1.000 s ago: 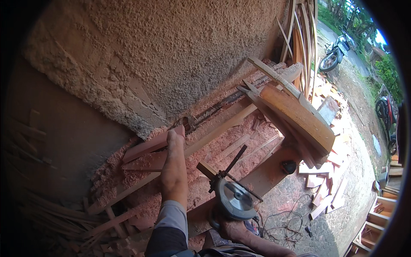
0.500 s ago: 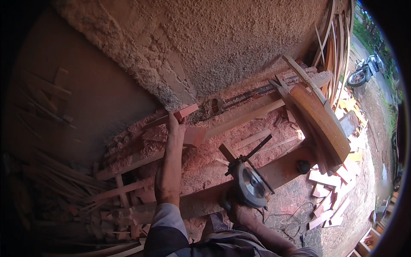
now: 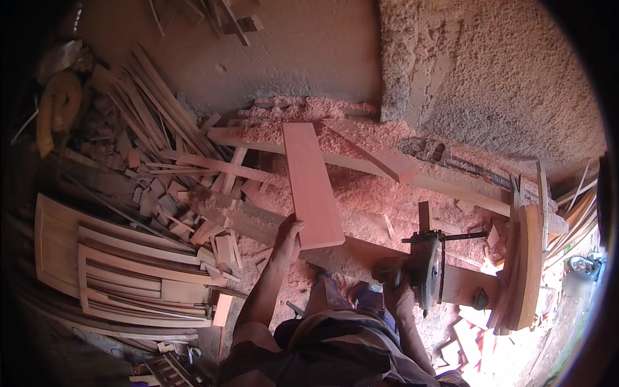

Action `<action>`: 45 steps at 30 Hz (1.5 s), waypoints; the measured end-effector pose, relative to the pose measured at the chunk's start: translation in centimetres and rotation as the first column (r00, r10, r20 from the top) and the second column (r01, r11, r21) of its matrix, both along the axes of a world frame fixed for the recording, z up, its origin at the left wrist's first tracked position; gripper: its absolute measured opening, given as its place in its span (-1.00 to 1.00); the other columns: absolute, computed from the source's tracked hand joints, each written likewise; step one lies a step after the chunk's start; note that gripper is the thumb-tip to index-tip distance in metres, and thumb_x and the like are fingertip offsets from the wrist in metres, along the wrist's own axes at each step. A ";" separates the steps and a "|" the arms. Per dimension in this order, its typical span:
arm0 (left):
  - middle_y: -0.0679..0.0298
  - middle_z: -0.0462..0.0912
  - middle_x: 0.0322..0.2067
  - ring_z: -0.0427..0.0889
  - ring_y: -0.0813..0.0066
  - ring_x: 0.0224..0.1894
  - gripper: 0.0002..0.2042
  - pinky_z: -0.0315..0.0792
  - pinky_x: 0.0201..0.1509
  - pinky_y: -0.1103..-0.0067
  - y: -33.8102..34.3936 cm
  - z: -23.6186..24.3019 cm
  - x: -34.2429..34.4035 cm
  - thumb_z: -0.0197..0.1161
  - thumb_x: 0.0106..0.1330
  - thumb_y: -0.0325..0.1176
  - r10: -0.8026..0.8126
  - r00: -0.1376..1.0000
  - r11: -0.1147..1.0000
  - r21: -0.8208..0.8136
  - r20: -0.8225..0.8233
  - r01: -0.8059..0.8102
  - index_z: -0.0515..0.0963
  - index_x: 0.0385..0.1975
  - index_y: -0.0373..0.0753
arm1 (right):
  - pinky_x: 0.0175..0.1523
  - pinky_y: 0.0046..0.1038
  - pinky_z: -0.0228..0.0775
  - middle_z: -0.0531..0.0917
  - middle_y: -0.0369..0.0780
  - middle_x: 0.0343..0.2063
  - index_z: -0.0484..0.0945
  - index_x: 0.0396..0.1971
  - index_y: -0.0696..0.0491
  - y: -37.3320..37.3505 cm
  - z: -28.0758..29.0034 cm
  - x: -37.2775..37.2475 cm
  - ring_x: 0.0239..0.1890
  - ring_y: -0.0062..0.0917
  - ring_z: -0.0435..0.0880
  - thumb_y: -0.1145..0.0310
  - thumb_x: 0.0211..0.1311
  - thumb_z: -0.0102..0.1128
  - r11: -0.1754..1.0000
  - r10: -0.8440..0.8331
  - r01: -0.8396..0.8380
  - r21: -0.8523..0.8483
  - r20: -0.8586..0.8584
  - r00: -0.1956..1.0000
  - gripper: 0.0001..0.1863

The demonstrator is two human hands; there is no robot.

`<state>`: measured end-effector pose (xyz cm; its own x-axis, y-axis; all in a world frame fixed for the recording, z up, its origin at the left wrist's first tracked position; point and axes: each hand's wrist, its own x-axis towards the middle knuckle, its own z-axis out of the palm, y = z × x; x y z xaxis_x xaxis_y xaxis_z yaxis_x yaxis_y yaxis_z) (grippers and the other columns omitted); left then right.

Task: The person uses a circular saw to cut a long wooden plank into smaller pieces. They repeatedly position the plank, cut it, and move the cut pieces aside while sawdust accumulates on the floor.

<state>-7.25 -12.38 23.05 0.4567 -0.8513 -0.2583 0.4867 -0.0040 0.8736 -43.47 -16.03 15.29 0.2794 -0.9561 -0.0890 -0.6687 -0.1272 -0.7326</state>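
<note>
The flat reddish wooden board (image 3: 312, 184) lay at frame centre, its long axis running from upper centre down toward the left hand (image 3: 287, 237), which gripped its near end. The right hand (image 3: 394, 287) clasped a circular saw (image 3: 427, 263), lower right.

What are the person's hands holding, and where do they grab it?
The left hand grips the flat wooden board at its near left edge. The right hand holds the circular saw by its handle.
</note>
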 end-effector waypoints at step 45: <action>-0.16 0.40 0.21 0.53 0.01 0.16 -0.10 0.48 0.22 0.30 1.5 -18.2 -5.4 0.31 0.07 -0.56 0.598 0.388 0.401 0.157 0.702 -0.902 -0.03 0.44 -0.34 | 0.09 -0.15 0.52 0.68 0.08 -0.07 0.35 0.25 0.18 -0.7 2.0 -0.7 0.01 -0.12 0.70 0.34 0.04 0.43 0.996 0.062 -0.064 0.066 0.032 0.998 -0.26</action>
